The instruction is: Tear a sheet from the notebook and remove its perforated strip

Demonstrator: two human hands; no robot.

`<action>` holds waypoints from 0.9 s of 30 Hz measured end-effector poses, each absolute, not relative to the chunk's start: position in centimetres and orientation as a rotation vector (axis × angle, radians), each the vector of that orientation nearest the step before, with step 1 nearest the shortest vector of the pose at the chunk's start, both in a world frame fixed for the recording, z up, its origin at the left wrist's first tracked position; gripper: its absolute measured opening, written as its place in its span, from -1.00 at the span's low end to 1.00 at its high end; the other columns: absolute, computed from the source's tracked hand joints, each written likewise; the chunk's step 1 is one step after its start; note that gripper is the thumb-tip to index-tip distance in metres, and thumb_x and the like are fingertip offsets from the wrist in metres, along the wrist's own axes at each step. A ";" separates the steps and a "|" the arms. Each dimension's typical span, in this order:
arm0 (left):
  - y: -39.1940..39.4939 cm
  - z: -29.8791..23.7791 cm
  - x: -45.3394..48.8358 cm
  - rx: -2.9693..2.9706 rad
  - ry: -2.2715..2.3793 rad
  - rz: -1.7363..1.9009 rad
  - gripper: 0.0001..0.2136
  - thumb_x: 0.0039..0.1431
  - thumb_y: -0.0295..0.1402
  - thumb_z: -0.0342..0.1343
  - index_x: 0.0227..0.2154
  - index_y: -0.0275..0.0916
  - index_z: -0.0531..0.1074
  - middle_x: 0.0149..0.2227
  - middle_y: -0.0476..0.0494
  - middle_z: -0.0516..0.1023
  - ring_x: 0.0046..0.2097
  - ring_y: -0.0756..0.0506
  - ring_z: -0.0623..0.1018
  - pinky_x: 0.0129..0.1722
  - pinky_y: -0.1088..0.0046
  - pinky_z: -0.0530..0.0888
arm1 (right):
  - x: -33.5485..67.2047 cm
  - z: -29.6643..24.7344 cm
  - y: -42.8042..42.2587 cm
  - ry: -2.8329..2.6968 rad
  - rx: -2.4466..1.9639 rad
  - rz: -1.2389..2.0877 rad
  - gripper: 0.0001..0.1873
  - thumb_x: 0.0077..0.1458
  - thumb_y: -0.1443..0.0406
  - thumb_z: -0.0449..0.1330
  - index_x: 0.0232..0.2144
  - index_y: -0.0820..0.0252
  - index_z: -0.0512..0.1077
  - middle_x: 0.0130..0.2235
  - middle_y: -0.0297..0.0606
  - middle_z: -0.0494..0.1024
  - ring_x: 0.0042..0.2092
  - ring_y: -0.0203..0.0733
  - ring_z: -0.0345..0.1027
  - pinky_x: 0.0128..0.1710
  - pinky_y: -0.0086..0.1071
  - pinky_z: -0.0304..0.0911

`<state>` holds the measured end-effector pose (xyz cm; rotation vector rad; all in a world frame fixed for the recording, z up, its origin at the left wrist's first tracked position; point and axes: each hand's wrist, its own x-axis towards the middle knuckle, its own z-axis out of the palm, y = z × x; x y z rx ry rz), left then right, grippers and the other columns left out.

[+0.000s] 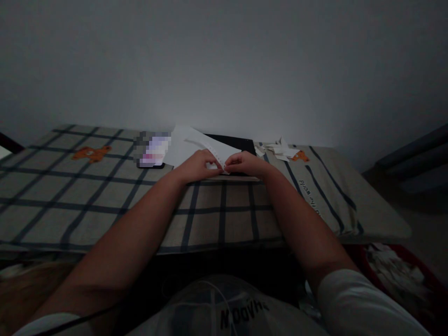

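Between the fingertips of both hands is a narrow white paper strip point(214, 152) with a row of small dark marks, curving up and leftward. My left hand point(196, 167) has its thumb and fingers closed on the strip's near end from the left. From the right, my right hand point(248, 164) pinches that same end, its fingertips almost touching the left ones. Under the hands lies a white sheet of paper point(180, 145), on top of a flat black object point(241, 143). The exact grip of each fingertip is too small and dark to make out.
A checked tablecloth point(105, 186) covers the table against a grey wall. Left of the paper lies a phone point(154, 151), its screen lit and blurred out. White paper scraps point(282, 149) are heaped at right. Below the table's right end stands a red container point(425, 263) holding crumpled paper.
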<state>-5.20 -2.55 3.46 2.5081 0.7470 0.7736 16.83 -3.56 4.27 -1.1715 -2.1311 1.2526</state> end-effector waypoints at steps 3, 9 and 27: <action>-2.5 3.3 -5.2 2.490 0.703 0.787 -0.83 0.11 -0.26 0.19 -0.30 -0.18 0.60 -0.25 -0.10 0.64 -0.17 -0.11 0.57 -0.09 0.35 0.42 | 16.7 4.3 -3.5 -2.136 -1.127 1.240 -0.72 -0.05 0.14 0.25 -0.38 0.26 0.47 -0.46 -0.36 0.40 -0.43 -0.34 0.15 -0.42 -0.40 0.02; -2.5 3.3 -5.2 2.509 0.722 0.791 -0.86 0.11 -0.28 0.18 -0.33 -0.17 0.59 -0.26 -0.09 0.63 -0.18 -0.10 0.56 -0.09 0.33 0.40 | 16.6 4.6 -3.7 -2.170 -1.077 1.183 -0.75 -0.03 0.14 0.24 -0.42 0.24 0.42 -0.46 -0.36 0.40 -0.40 -0.32 0.17 -0.38 -0.38 0.05; -4.9 2.2 -1.5 2.875 0.839 0.741 -0.85 0.20 -0.33 0.12 -0.27 -0.14 0.59 -0.20 -0.10 0.63 -0.12 -0.14 0.55 -0.14 0.34 0.39 | 16.5 3.4 -2.2 -2.070 -1.198 0.857 -0.80 0.12 0.15 0.10 -0.38 0.16 0.27 -0.40 -0.33 0.35 -0.35 -0.24 0.19 -0.37 -0.39 0.09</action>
